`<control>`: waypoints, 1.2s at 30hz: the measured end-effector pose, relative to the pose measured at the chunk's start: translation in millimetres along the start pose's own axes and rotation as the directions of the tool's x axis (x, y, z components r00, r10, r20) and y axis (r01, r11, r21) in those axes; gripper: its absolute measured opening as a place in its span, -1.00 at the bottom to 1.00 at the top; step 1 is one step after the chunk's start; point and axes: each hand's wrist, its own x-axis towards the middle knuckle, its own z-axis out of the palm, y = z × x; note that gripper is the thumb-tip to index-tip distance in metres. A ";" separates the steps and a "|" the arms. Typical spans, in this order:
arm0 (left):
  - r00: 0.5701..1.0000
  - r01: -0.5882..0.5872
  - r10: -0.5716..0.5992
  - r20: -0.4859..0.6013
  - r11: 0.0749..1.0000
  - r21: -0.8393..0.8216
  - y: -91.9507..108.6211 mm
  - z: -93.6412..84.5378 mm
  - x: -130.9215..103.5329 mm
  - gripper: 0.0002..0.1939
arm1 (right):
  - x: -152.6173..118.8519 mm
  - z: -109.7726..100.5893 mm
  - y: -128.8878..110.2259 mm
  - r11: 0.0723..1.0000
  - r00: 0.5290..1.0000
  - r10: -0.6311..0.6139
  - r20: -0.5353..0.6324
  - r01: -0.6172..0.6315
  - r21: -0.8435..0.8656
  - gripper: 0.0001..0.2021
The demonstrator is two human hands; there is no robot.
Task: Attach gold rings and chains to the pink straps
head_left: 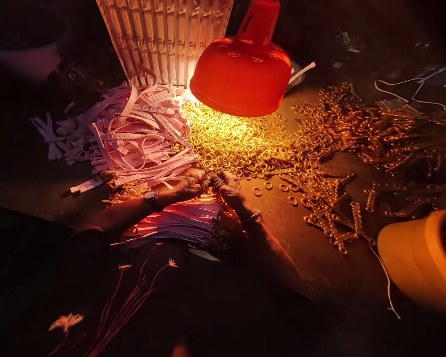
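1. at the left, a heap of pale straps (134,129) lies tangled on the table (277,225).
2. nearer the person, a bundle of pale straps (182,218) lies roughly side by side.
3. the left hand (192,183), a watch (150,196) on its wrist, is at the bundle's far edge; its fingers curl inward toward the right hand's.
4. the right hand (230,189), wearing a bracelet (250,216), has fingers bent in close to the left's; i cannot tell how tightly either set closes, or on what.
5. just beyond the hands, gold-coloured rings (238,144) spread beneath a red lamp (241,77).
6. further right, chain-like pieces (330,201) lie near a yellow bucket (409,248).
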 end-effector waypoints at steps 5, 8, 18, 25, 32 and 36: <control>0.991 0.128 -0.128 0.038 0.992 -0.004 -6.5 -13.5 13.9 -0.75 | 12.7 1.0 5.9 0.954 0.980 -0.143 -0.139 0.099 -0.282 -0.73; 0.933 0.352 -0.338 0.127 0.929 -0.114 -10.6 -25.4 25.4 -0.82 | 20.3 4.7 10.4 0.911 0.968 -0.223 -0.117 0.164 -0.378 -0.83; 0.976 0.145 -0.191 -0.108 0.931 -0.336 -20.6 -20.9 40.6 -0.62 | 63.4 -35.9 -21.5 0.875 0.966 -0.138 -0.218 0.222 0.430 -0.75; 0.968 0.144 -0.222 -0.115 0.871 -0.469 -5.0 -14.0 35.3 -0.80 | 47.5 -23.6 -6.7 0.973 0.981 -0.126 -0.147 0.151 0.174 -0.74; 0.957 0.242 -0.289 -0.026 0.845 -0.476 -1.1 -11.6 21.0 -0.75 | 32.2 9.1 11.5 0.978 0.982 -0.133 -0.132 0.152 0.143 -0.70; 0.959 0.256 -0.283 0.024 0.827 -0.501 -0.7 -11.5 16.2 -0.70 | 22.5 12.5 7.6 0.991 0.984 -0.118 -0.133 0.125 0.042 -0.65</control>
